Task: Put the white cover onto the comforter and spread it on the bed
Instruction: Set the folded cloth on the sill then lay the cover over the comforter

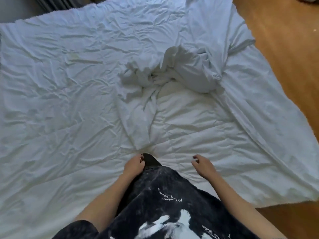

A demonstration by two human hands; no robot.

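A wrinkled white cover (60, 87) lies spread over most of the view. The puffier white comforter (198, 128) lies in the middle and to the right, with a bunched heap (186, 73) of white fabric at its far end. My left hand (133, 165) hangs just above the bedding beside my dark knee, fingers loosely curled and holding nothing. My right hand (202, 165) hovers over the comforter with fingers loosely curled, also holding nothing.
A wooden floor (284, 40) shows along the right side and at the lower right. A dark curtain or wall (43, 6) stands at the top left. My dark printed shirt (164, 204) fills the bottom middle.
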